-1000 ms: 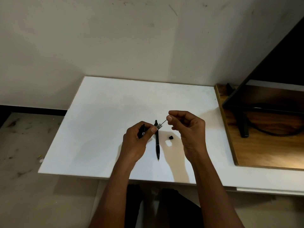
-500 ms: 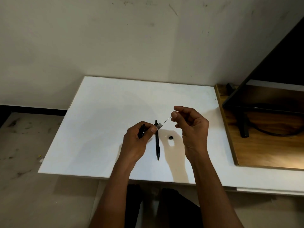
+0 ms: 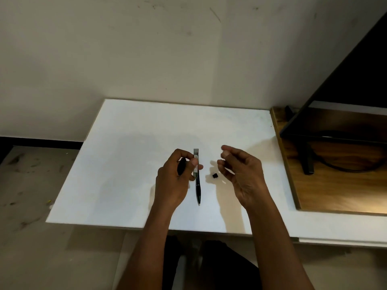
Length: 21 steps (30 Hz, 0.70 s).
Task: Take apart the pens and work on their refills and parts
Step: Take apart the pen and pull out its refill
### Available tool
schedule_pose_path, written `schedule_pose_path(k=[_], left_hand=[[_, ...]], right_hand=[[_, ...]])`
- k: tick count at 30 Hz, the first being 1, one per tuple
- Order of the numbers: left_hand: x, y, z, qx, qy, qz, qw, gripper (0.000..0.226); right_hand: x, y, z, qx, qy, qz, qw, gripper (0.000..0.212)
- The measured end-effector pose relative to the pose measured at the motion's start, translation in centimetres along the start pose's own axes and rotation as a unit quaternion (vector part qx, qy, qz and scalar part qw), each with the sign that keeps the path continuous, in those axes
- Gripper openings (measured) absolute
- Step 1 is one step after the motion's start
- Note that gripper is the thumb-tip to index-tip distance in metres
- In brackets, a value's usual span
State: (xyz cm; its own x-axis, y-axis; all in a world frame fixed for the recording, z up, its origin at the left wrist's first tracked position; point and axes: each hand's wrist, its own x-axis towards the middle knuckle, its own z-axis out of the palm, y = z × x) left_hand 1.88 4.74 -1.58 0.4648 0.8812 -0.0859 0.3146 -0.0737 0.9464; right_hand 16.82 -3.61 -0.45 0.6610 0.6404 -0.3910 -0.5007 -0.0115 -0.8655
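Note:
My left hand (image 3: 174,178) holds a narrow grey refill case (image 3: 196,156) upright between thumb and forefinger, with a dark pen part (image 3: 181,166) tucked in its palm. A black pen (image 3: 198,190) lies on the white board (image 3: 125,164) just below the case, tip toward me. A small black cap (image 3: 214,175) rests on the board between my hands. My right hand (image 3: 240,172) hovers to the right of the cap with thumb and fingers pinched; the thin refill it drew from the case is too fine to see clearly.
A wooden tabletop (image 3: 335,185) adjoins the board on the right, carrying a dark monitor stand (image 3: 307,162) and a black cable (image 3: 345,168). A plain wall rises behind the board. Bare floor lies to the left.
My right hand has pulled away to the right, off the case. My left hand has turned the grey case from slanted to upright. The pen and cap have not moved.

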Motion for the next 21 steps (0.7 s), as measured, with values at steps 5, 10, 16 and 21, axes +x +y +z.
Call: schedule_pose_path(k=[5,10,16,21], left_hand=[[-0.4,0.4,1.0,0.097,-0.005,0.043,0.994,0.014],[-0.4,0.4,1.6,0.142,-0.008,0.069,0.987,0.019],[-0.2,0.1,1.2,0.073,0.032,0.020,0.997,0.016],[0.1,0.0,0.5,0.000,0.072,-0.058,0.996,0.005]], right_hand=[[-0.4,-0.1,0.0,-0.106,-0.102,-0.006,0.989,0.018],[-0.4,-0.2,-0.2,-0.168,-0.122,-0.051,0.977,0.013],[0.1,0.3,-0.5,-0.206,-0.058,-0.113,0.970,0.014],[0.6,1.7,-0.1,-0.296,-0.026,-0.166,0.940,0.013]])
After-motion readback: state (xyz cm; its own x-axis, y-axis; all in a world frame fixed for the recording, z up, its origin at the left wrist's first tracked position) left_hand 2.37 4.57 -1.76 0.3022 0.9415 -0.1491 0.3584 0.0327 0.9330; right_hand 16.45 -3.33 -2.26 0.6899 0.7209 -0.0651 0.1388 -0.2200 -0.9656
